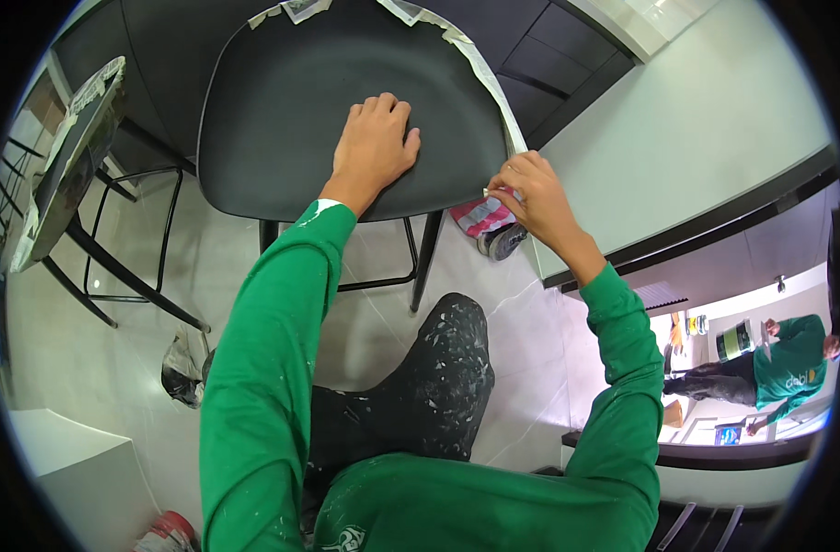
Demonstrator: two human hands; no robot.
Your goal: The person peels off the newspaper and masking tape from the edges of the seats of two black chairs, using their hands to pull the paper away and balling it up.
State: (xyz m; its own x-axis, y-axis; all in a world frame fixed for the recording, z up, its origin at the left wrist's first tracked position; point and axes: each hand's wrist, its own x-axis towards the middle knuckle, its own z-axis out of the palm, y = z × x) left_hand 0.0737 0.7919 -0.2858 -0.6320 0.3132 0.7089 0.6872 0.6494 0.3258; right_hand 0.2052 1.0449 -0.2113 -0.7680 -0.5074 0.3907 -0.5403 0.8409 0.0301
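A black bar stool (273,120) stands in front of me, its smooth seat edged along the far and right sides with pale masking tape (480,69). My left hand (374,147) rests on the seat, with fingers slightly bent and nothing held. At the seat's near right edge, my right hand (535,193) pinches the end of the masking tape between thumb and fingers. From there the strip runs up the right rim, and a small end of it pokes out beside my fingertips.
Another stool (70,175) with taped edges stands at left. To the right is a pale counter (686,156) with a dark edge. A pink-and-white bag (480,217) and a dark shoe (507,241) lie beneath. A person in green (788,363) appears far right.
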